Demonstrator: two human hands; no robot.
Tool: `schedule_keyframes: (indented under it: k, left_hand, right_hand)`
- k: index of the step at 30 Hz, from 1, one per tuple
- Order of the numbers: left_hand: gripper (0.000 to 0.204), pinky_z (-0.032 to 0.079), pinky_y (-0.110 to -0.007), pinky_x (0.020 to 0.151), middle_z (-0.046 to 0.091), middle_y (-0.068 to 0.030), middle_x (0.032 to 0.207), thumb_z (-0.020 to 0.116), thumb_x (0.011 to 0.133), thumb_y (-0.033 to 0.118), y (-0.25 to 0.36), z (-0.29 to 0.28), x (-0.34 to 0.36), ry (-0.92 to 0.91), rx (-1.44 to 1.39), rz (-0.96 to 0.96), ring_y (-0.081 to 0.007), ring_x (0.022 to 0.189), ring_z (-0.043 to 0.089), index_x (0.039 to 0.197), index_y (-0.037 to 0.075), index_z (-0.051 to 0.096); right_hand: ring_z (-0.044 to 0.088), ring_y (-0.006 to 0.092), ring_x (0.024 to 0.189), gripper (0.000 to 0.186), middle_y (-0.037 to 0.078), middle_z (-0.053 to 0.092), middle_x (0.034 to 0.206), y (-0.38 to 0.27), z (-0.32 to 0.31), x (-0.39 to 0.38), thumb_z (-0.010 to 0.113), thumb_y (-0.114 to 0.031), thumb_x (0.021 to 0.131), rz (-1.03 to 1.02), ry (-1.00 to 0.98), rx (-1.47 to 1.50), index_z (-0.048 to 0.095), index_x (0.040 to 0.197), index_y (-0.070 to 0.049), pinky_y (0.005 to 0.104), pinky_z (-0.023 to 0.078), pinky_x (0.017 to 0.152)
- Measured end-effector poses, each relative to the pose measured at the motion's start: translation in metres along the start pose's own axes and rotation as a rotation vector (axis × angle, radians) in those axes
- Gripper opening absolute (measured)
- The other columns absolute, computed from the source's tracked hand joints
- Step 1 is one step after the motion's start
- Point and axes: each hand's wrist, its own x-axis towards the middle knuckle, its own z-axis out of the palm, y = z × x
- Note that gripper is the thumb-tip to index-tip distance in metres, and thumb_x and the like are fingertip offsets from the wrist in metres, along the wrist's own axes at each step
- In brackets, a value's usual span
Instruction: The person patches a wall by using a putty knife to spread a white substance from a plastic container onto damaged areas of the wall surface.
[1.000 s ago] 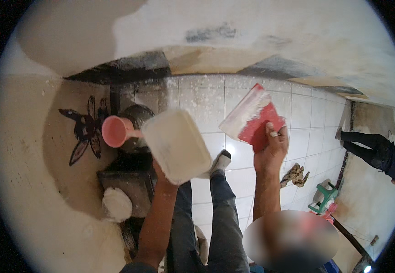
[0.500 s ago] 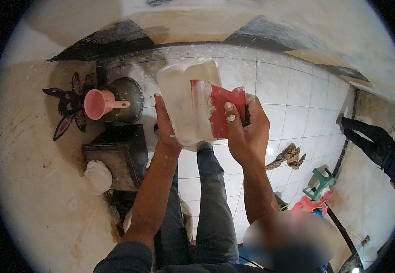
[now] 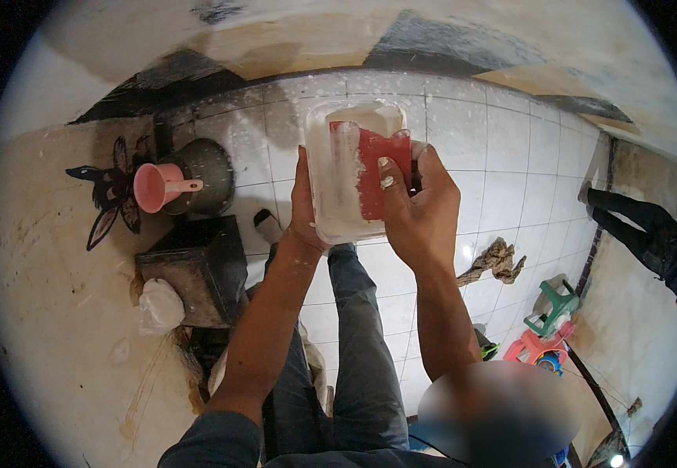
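Observation:
My left hand [image 3: 304,214] grips a whitish rectangular plastic container [image 3: 319,148] from its left side, holding it above the tiled floor. My right hand [image 3: 424,218] is closed on a red flat scraper [image 3: 377,148], whose left part is coated with pale paste. The scraper lies over the inside of the container, with my thumb across its face and dabs of white on that thumb. Pale material coats the inside of the container.
A pink dipper [image 3: 153,187] rests on a dark bucket [image 3: 217,175] at left, above a dark box [image 3: 206,281] and white bag [image 3: 159,306]. A crumpled rag [image 3: 496,261], green stool [image 3: 559,300], pink plastic item [image 3: 525,347] and another person's legs [image 3: 627,222] are at right.
My right hand has brought the scraper leftward over the container, which has shifted up and right in the view. Both hands are now close together around the container.

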Motion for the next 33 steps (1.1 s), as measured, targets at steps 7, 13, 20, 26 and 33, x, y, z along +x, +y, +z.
schedule_keyframes:
  k: [7,13,20,26,33]
  left_hand:
    - [0.070,0.039,-0.049,0.111,0.044,-0.0172,0.146,0.032,0.098,0.059,-0.016,0.006,0.010,-0.025,-0.050,-0.017,-0.0336,0.131,0.049,0.148,0.010,0.035]
    - [0.069,0.052,-0.046,0.100,0.052,-0.0159,0.139,0.030,0.100,0.060,-0.019,-0.002,0.013,-0.035,-0.046,-0.030,-0.0290,0.121,0.058,0.147,0.010,0.037]
    - [0.071,0.053,-0.045,0.100,0.051,-0.0165,0.139,0.024,0.100,0.063,-0.019,0.009,0.018,-0.125,-0.044,-0.128,-0.0284,0.124,0.056,0.147,0.011,0.035]
    - [0.064,0.046,-0.044,0.105,0.053,-0.0150,0.137,0.029,0.101,0.055,-0.011,0.005,0.020,-0.007,0.151,-0.072,-0.0291,0.123,0.056,0.144,0.009,0.039]
    - [0.068,0.051,-0.046,0.101,0.050,-0.0118,0.140,0.026,0.100,0.061,0.004,-0.011,0.023,-0.058,0.086,0.022,-0.0287,0.125,0.055,0.148,0.013,0.034]
  right_hand:
    - [0.067,0.0390,0.068,0.022,0.022,0.066,0.074,0.012,-0.010,0.006,0.059,-0.020,0.092,-0.069,0.109,-0.046,0.058,0.098,0.001,0.0418,0.051,0.062]
    - [0.066,0.0424,0.068,0.021,0.024,0.065,0.074,0.019,-0.009,0.010,0.058,-0.019,0.092,-0.007,0.073,-0.134,0.058,0.096,0.001,0.0441,0.050,0.061]
    - [0.064,0.0446,0.076,0.021,0.028,0.063,0.079,0.027,-0.006,0.018,0.059,-0.018,0.091,-0.032,0.052,-0.104,0.057,0.095,0.003,0.0429,0.049,0.065]
    - [0.067,0.0243,0.077,0.018,0.019,0.068,0.086,0.049,-0.003,0.024,0.060,-0.013,0.095,0.011,-0.003,0.279,0.059,0.103,0.003,0.0344,0.051,0.071]
    - [0.061,0.0108,0.077,0.021,0.007,0.067,0.090,0.045,-0.012,0.034,0.061,-0.017,0.097,0.245,-0.067,0.696,0.061,0.108,0.001,0.0257,0.051,0.071]
